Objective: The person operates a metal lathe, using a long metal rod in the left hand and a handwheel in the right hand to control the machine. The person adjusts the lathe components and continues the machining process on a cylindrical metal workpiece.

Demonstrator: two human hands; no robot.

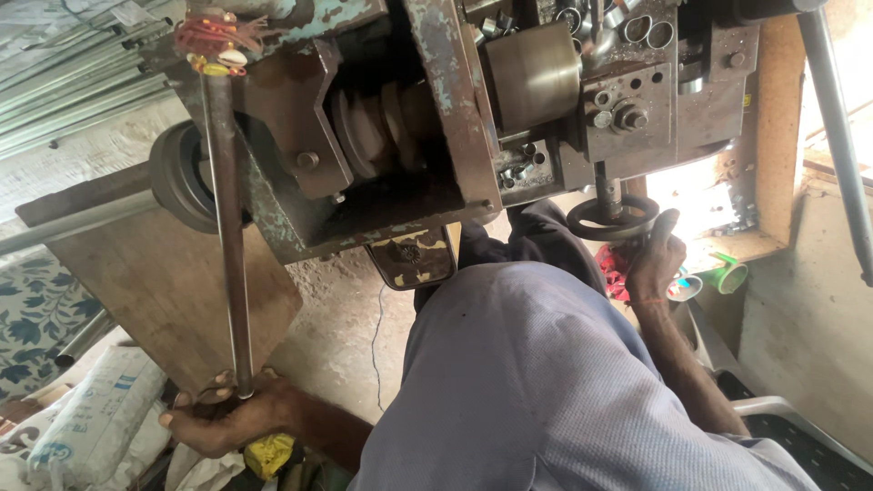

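Observation:
A long steel rod point(227, 227) runs from the top left of an old blue-green lathe-like machine point(455, 109) down to my left hand point(223, 418). My left hand grips the rod's lower end. My right hand point(657, 259) rests on the rim of a small black handwheel point(611, 218) under the machine's right side, fingers curled around it. A brass-coloured drum point(532, 73) sits at the machine's upper middle. My torso in a pale blue shirt point(546, 382) fills the lower middle.
A bundle of steel tubes point(64, 82) lies at the upper left. A wooden board point(173, 291) leans behind the rod. White sacks point(91, 418) lie at the lower left. A green cup point(732, 273) and red cloth point(617, 268) sit by the handwheel. A slanted pole point(841, 145) crosses the right edge.

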